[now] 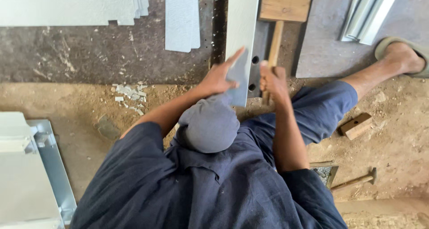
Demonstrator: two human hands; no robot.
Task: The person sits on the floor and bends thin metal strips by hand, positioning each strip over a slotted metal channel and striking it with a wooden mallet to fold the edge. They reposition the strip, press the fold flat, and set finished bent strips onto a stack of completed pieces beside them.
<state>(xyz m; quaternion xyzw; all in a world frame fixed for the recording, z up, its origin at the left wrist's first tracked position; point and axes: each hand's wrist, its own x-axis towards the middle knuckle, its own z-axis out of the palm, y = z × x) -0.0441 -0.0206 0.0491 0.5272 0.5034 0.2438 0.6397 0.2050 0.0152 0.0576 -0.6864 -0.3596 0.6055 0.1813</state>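
Observation:
A long pale metal strip [241, 23] lies on a dark steel bar with holes [255, 59], running away from me. My left hand [220, 77] grips the strip's near end, the index finger stretched along its edge. My right hand [272, 81] is closed around the handle of a wooden mallet [284, 6]. The mallet's square head rests just right of the strip, further up. My head in a grey cap and my dark blue shirt fill the lower middle of the view.
Stacked metal sheets [67, 6] and another sheet [182, 19] lie at the top left, folded profiles [368, 12] at the top right. My sandalled foot [402, 55] is at the right. A wood block [356, 126], a hammer [355, 181], metal scraps [129, 95] and a white metal box [27, 180] are on the dirt.

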